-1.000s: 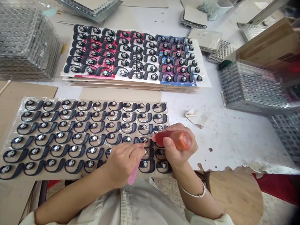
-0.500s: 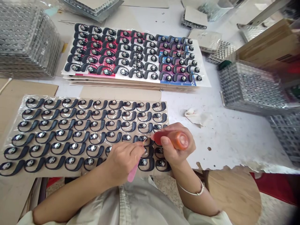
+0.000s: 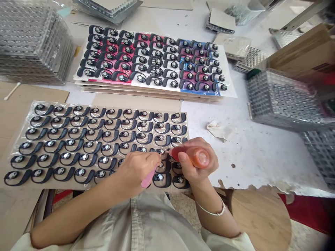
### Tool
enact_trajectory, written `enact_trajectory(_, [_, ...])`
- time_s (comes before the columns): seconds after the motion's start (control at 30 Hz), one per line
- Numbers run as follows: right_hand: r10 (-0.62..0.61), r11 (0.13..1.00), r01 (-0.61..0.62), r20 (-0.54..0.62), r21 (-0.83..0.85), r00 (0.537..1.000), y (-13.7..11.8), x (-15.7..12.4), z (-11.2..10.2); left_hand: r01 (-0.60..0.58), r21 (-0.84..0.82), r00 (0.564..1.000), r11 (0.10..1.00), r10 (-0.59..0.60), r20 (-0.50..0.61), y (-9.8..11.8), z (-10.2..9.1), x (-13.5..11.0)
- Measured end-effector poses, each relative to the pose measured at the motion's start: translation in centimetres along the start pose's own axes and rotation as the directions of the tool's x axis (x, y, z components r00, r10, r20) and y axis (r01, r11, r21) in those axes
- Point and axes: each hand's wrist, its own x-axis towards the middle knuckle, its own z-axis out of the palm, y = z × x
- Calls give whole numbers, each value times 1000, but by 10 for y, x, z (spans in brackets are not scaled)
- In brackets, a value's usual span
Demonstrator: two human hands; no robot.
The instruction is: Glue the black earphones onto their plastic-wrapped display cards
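Note:
My left hand (image 3: 138, 167) pinches a slim pink tool (image 3: 149, 177), which looks like tweezers; its tip is mostly hidden by my fingers. In my right hand (image 3: 200, 160) lies a red-orange squeeze bottle (image 3: 192, 153), tilted with its narrow nozzle pointing left. Both the nozzle and my left fingertips are at one black ear-hook earphone part (image 3: 161, 152) with a round silvery speaker. Whether the nozzle touches it, I cannot tell. Rows of the same parts lie on a plastic-covered cardboard sheet (image 3: 180, 191), and my left hand and forearm hide some of them.
Behind, a stack of printed cards (image 3: 227, 91) carries more earphone parts. Stacked clear plastic trays (image 3: 34, 42) stand at the back left, with further trays (image 3: 285, 97) at the right. A crumpled white scrap (image 3: 220, 130) and a cotton swab (image 3: 12, 91) lie on the table.
The view has shifted slightly, so the left part of the sheet appears higher and further right. My left hand has tipped slightly, bringing the pink tool's end up. The bottle stays beside the same part.

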Motion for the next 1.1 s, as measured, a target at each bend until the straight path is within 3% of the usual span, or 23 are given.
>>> enact_trajectory(0.3, [-69, 995, 70, 17, -70, 998, 1, -4, -1, 100, -13, 994, 995, -100, 36, 7, -3, 4])
enact_trajectory(0.43, [-37, 999, 36, -28, -33, 999, 3, -6, -2, 112, -2, 993, 994, -112, 42, 9, -6, 7])
enact_trajectory(0.57, [41, 999, -41, -76, 4, 996, 2, -6, -2, 101, 1, 987, 995, -100, 124, 11, -19, 17])
enact_trajectory(0.7, [47, 999, -47, -49, 14, 998, 4, -6, -1, 182, -86, 964, 979, -161, 211, 8, -30, 28])
enact_trajectory(1.1, [27, 999, -26, -37, 36, 999, 3, -3, 1, 289, -208, 949, 934, -252, 187, 1, -32, 32])
